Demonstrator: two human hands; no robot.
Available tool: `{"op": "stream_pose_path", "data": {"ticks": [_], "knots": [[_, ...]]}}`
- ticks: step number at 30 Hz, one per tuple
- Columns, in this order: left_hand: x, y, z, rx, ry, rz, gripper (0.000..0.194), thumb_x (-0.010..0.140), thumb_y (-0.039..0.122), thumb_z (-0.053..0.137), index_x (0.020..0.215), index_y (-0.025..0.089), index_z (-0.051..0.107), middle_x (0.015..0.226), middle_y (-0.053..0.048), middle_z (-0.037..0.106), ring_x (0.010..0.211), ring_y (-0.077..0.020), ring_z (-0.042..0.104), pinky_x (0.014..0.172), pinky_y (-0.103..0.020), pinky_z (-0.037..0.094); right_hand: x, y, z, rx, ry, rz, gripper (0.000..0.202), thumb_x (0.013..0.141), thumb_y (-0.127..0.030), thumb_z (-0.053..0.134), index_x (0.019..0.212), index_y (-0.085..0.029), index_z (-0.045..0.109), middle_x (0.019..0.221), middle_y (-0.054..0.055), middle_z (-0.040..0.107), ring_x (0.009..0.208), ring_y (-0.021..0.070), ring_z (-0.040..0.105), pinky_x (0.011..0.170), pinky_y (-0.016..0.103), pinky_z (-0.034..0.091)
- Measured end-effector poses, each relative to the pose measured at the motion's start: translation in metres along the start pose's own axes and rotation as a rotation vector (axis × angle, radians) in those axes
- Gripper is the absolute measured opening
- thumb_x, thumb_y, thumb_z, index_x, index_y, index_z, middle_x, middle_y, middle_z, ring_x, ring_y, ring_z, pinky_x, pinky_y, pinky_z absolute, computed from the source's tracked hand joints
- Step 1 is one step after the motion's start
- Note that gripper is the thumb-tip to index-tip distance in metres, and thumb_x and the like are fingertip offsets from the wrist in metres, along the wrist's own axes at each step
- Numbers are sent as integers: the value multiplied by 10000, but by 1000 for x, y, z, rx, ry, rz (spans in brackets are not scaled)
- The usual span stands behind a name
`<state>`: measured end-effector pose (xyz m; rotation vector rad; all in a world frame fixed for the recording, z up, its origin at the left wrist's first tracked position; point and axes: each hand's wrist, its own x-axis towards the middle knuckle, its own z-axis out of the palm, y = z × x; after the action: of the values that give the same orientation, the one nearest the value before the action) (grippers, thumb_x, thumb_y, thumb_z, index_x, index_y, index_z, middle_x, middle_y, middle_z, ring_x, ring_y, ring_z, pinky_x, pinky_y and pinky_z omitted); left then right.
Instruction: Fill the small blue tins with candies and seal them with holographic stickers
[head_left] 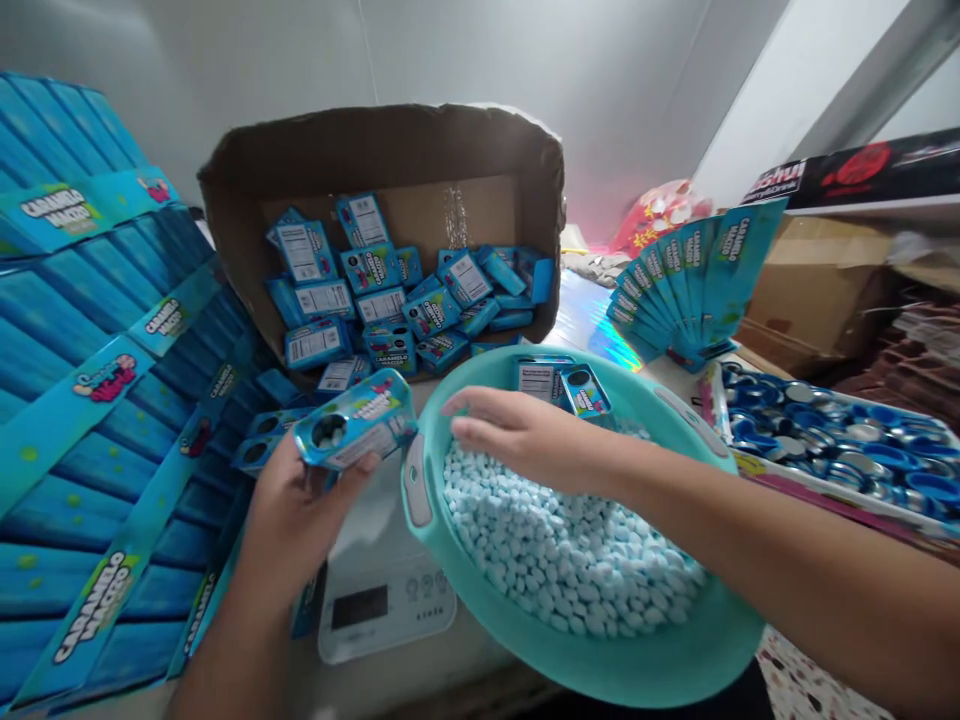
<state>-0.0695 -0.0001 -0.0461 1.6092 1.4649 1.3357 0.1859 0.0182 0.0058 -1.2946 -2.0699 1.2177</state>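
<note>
My left hand [300,510] grips a small blue candy box [360,420], tilted, with a round opening that shows pale candies inside. My right hand [517,435] hangs over the turquoise basin [600,670], its fingers together and pointing left; whether anything is inside them is hidden. Pale blue candies [570,550] fill much of the basin. Two or so small blue boxes [586,392] lie at the basin's back edge. Beneath the held box and beside the basin is a white scale [390,610] with a dark display.
Behind stands a cardboard carton [375,150] holding several blue boxes [390,345]. Stacked blue packages [67,400] rise at the left. To the right are fanned blue cards [690,280], a tray of blue and silver lids [847,440] and a brown carton [817,290].
</note>
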Motion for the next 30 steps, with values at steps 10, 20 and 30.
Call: {"op": "stream_pose_path", "data": {"ticks": [10, 20, 30], "knots": [[16, -17, -13, -163, 25, -348, 532, 638, 236, 786, 1148, 249, 636, 987, -33, 730, 880, -234, 695, 741, -339, 576, -6, 14, 2, -698, -389, -142, 614, 769, -587, 732, 1187, -149, 635, 1196, 142, 582, 1008, 331, 606, 781, 428, 519], [11, 2, -15, -300, -110, -153, 691, 719, 327, 797, 1343, 279, 504, 1171, -94, 691, 1082, -297, 688, 888, -435, 576, -5, 13, 0, -640, -379, -99, 251, 818, -270, 687, 1058, -195, 676, 1021, 96, 704, 893, 261, 656, 679, 318, 433], [10, 15, -11, -463, 409, 100, 309, 745, 119, 674, 1046, 188, 669, 720, 14, 682, 712, -177, 699, 790, -355, 555, -6, 9, 1, -602, -330, -120, 94, 831, -174, 599, 899, -203, 657, 895, 67, 709, 779, 220, 630, 647, 308, 411]]}}
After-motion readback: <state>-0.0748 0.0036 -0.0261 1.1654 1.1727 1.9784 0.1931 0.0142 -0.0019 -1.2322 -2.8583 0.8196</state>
